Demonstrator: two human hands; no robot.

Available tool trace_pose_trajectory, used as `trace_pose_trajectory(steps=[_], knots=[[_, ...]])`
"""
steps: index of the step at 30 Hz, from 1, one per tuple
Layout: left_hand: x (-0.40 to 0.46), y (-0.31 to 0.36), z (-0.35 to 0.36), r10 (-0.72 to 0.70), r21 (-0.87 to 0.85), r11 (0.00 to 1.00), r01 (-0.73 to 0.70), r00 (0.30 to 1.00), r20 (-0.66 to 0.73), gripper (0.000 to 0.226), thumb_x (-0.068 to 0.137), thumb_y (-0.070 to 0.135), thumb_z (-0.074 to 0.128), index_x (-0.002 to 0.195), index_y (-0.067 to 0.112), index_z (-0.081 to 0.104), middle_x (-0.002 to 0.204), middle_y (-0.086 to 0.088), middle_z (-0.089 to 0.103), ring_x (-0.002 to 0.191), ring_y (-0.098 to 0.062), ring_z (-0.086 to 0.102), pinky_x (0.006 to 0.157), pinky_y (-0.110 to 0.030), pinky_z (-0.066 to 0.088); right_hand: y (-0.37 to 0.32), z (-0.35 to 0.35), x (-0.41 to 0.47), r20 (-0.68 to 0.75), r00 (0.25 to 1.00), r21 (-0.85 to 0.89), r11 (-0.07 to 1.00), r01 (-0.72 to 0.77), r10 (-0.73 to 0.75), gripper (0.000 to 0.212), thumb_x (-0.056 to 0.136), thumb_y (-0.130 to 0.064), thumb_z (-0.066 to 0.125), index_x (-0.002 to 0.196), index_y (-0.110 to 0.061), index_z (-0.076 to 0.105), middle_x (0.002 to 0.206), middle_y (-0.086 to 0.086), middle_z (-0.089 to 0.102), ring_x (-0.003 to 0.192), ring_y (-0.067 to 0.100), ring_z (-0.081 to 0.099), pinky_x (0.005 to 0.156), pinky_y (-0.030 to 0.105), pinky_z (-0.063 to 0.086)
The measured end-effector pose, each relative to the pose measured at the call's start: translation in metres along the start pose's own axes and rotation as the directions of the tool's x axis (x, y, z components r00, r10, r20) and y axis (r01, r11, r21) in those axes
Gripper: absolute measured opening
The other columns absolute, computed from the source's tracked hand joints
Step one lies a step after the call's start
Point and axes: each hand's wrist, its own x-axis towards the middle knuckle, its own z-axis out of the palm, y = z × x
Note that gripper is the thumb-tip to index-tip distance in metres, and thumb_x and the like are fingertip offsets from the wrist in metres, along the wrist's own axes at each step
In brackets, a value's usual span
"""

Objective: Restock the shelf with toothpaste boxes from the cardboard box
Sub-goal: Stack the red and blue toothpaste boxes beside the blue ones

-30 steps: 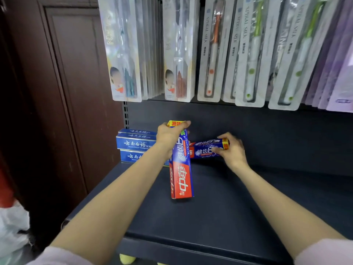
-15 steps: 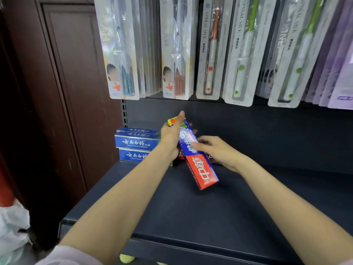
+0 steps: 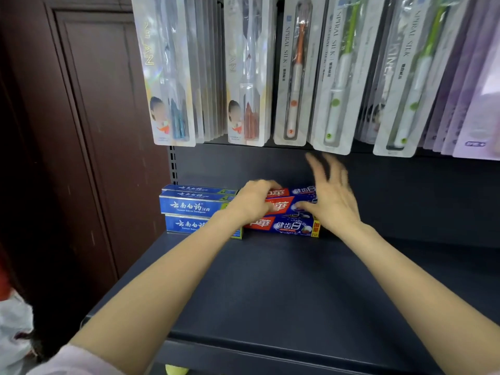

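Two red-and-blue toothpaste boxes lie stacked lengthwise at the back of the dark shelf [image 3: 270, 293]: the upper one [image 3: 295, 201] rests on the lower one [image 3: 284, 226]. My left hand [image 3: 253, 201] rests with curled fingers on the left end of the upper box. My right hand [image 3: 332, 196] is beside its right end, fingers spread and blurred, thumb touching the box front. Left of them stands a stack of blue toothpaste boxes [image 3: 194, 207]. The cardboard box is out of view.
Toothbrush packs [image 3: 295, 77] hang in a row just above the hands. A dark wooden panel [image 3: 89, 131] borders the shelf on the left. A white plastic bag [image 3: 13, 328] sits at the lower left. The shelf front and right side are bare.
The tilted red-and-blue box was turned and laid flat on top of the other one. My right hand let go and opened, lifting its fingers. My left hand moved down onto the box's left end.
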Motion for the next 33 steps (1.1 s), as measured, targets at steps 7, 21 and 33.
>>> trace_pose_trajectory(steps=[7,21,33], knots=[[0.019,-0.002,-0.002,0.121,0.366,0.93,-0.034,0.969,-0.217,0.049,0.09,0.022,0.058,0.136,0.026,0.044,0.135,-0.004,0.05,0.125,-0.025,0.042,0.101,-0.039,0.034,-0.001,0.014,0.02,0.141,0.989,0.01,0.999,0.045,-0.046,0.052,0.091,-0.029,0.057,0.14,-0.024,0.04,0.132,0.003,0.048,0.124,0.024,0.041,0.096,0.038,0.04],[0.011,-0.039,0.015,-0.081,0.44,0.891,0.108,0.994,-0.08,0.044,0.094,0.026,0.051,0.137,0.021,0.042,0.133,-0.007,0.049,0.125,-0.027,0.043,0.105,-0.043,0.033,-0.004,0.057,0.015,0.288,0.951,-0.027,0.992,0.123,-0.11,0.061,0.092,-0.008,0.052,0.144,-0.032,0.032,0.141,-0.002,0.035,0.128,0.022,0.035,0.102,0.038,0.04],[-0.025,0.001,0.022,0.056,0.272,0.962,-0.004,0.981,-0.184,0.031,0.091,0.016,0.048,0.121,0.011,0.051,0.121,-0.012,0.057,0.112,-0.031,0.053,0.089,-0.041,0.043,-0.011,0.014,-0.027,0.225,0.974,0.181,0.983,-0.025,-0.017,0.042,0.089,-0.008,0.054,0.13,-0.013,0.053,0.135,0.007,0.047,0.122,0.024,0.044,0.1,0.029,0.037]])
